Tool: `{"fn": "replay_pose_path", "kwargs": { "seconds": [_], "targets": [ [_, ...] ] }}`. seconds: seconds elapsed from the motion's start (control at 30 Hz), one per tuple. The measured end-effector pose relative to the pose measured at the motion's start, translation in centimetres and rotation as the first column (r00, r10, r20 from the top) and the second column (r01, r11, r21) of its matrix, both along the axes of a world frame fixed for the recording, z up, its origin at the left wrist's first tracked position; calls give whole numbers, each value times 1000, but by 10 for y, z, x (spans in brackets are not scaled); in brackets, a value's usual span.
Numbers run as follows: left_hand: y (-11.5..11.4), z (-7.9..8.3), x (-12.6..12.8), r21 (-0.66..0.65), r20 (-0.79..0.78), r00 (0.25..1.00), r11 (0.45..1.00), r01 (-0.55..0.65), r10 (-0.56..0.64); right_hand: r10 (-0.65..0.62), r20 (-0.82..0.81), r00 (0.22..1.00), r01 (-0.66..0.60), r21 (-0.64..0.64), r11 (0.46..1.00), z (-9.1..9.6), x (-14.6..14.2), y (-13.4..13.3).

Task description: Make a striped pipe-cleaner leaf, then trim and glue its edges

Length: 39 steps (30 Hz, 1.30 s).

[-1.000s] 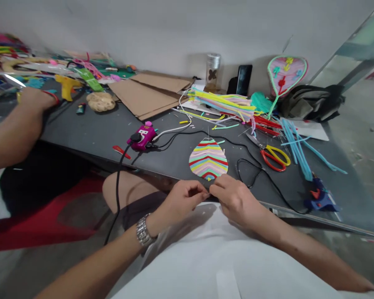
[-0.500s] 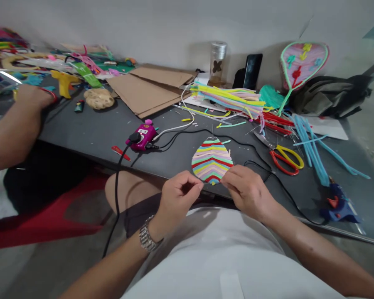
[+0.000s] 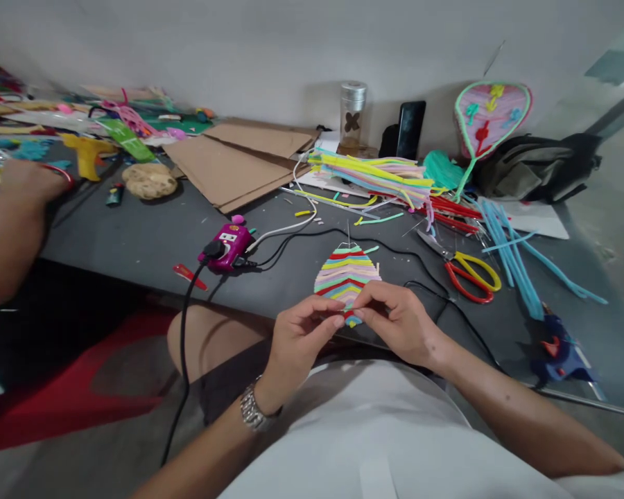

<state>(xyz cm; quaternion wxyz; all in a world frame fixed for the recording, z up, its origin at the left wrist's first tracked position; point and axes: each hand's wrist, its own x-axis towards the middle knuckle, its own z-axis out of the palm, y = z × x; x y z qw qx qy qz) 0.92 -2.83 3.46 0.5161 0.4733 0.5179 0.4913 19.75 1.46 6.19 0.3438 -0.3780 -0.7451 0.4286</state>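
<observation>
A leaf-shaped piece woven from coloured pipe cleaners (image 3: 346, 272) lies near the front edge of the dark table (image 3: 150, 229). My left hand (image 3: 301, 336), a metal watch on its wrist, pinches its fingertips together just below the leaf's lower tip. My right hand (image 3: 398, 320) meets it from the right, fingers pinched at the same tip and resting on the leaf's lower edge. What the fingertips hold between them is too small to make out.
Red and yellow scissors (image 3: 471, 275) lie right of the leaf, a blue glue gun (image 3: 559, 348) further right, a magenta power adapter (image 3: 227, 244) with cables to the left. Bundled pipe cleaners (image 3: 374, 173), cardboard (image 3: 239, 156) and a jar (image 3: 352, 118) sit behind. Another person's arm (image 3: 10, 208) rests at far left.
Both hands have risen from the table edge to the leaf's lower tip, and the fingertips have come together again after parting slightly. The view has shifted a little.
</observation>
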Motion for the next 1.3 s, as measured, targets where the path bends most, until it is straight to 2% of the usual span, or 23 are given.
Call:
{"fn": "replay_pose_path", "kwargs": {
  "seconds": [0.07,0.23,0.33,0.47,0.57,0.7,0.8,0.93,1.03,1.17,1.23,1.3],
  "targets": [
    [2,-1,1,-22,50,998,1000,-22,23,-1,12,1000,1,-22,1000,1,-2,2],
    [4,2,5,33,80,995,998,-59,56,-21,24,1000,21,-5,1000,-3,-6,4],
    [6,0,5,34,48,995,996,-84,82,-34,32,999,31,103,994,-8,-7,3],
    [7,-5,7,18,85,992,995,-99,97,-57,56,997,38,297,954,-13,-8,4],
    [9,-7,9,-100,234,968,993,-68,90,-43,49,998,26,304,952,-14,-6,7],
    [14,-4,13,-305,458,881,952,32,117,19,72,997,-40,303,952,-11,-1,14],
    [19,-1,15,-371,559,820,921,121,118,43,100,994,-76,346,935,-9,2,21],
    [29,-2,11,-412,604,788,893,179,121,47,159,986,-109,406,907,-5,2,31],
    [39,-1,3,-414,601,797,874,254,53,54,209,976,-142,435,889,-1,-1,38],
    [66,6,-17,-380,523,834,827,414,-176,78,257,963,-183,416,891,7,-1,45],
    [89,11,-28,-348,405,866,827,442,-292,12,267,964,-115,375,920,9,3,49],
    [117,15,-38,-314,188,927,874,370,-325,-110,261,959,26,306,952,8,8,55]
  ]
}}
